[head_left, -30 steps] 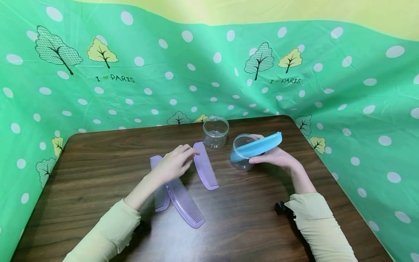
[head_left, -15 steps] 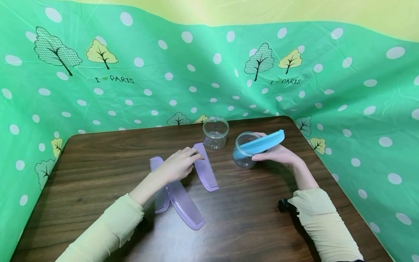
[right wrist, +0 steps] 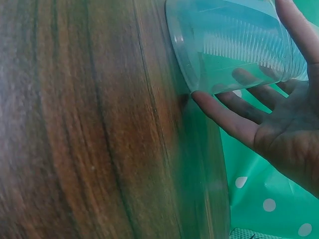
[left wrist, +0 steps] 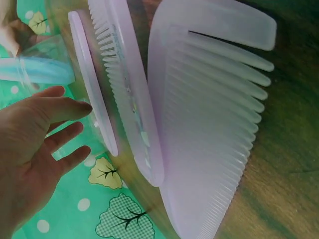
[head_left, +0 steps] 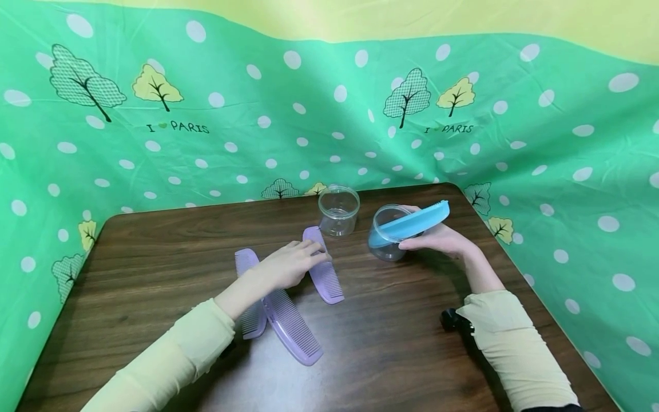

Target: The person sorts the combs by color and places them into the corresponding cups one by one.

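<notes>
My left hand (head_left: 293, 264) reaches over a purple comb (head_left: 325, 280) at the table's middle, fingers loosely extended around its upper half. In the left wrist view, the thumb lies right by that comb's edge (left wrist: 93, 82). Two more purple combs lie under and beside my left wrist: one with teeth facing left (head_left: 246, 258), and another (head_left: 293, 329) slanting toward the front. On the right, my right hand (head_left: 437, 239) holds a clear plastic jar (head_left: 383, 252) from the side, thumb near its rim. A blue comb (head_left: 419, 222) leans inside the jar and sticks out to the right.
Another clear jar (head_left: 338, 220) stands near the back edge of the dark wooden table (head_left: 170, 263). Green cloth (head_left: 231, 114) with white dots and printed trees hangs behind and along the sides.
My left hand has moved right and slightly nearer, over the right-hand purple comb. The jar in my right hand, with the blue comb, has shifted a little to the back right.
</notes>
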`<action>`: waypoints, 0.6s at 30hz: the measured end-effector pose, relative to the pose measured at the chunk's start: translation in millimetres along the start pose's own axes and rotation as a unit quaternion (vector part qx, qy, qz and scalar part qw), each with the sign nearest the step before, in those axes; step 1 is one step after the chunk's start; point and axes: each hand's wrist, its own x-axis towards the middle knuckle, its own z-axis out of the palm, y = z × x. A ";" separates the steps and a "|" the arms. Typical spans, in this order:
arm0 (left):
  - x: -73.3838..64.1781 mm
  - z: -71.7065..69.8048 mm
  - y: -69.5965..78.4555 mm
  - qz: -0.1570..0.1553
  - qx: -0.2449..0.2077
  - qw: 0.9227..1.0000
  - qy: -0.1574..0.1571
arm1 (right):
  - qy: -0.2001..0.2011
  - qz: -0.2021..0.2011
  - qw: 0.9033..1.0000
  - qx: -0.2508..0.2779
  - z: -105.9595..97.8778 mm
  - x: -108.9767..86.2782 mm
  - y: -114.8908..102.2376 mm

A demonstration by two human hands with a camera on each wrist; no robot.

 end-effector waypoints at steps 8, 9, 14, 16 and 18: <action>5.2 7.8 0.9 0.005 0.026 0.998 -0.051 | -0.012 -0.011 1.000 -0.014 -4.3 -1.5 2.9; 5.6 8.2 1.0 0.006 0.031 0.998 -0.054 | -0.013 -0.014 1.000 -0.015 -4.7 -2.1 3.7; 7.0 10.2 0.3 0.007 0.043 0.997 -0.063 | 0.000 -0.015 1.000 -0.023 -3.8 -6.2 6.2; 7.1 10.8 -0.4 0.011 0.044 0.997 -0.061 | 0.011 -0.007 1.000 -0.026 -2.9 -9.3 6.3; 6.9 10.9 -0.9 0.017 0.044 0.997 -0.055 | 0.018 0.004 0.999 -0.033 -2.5 -13.8 5.8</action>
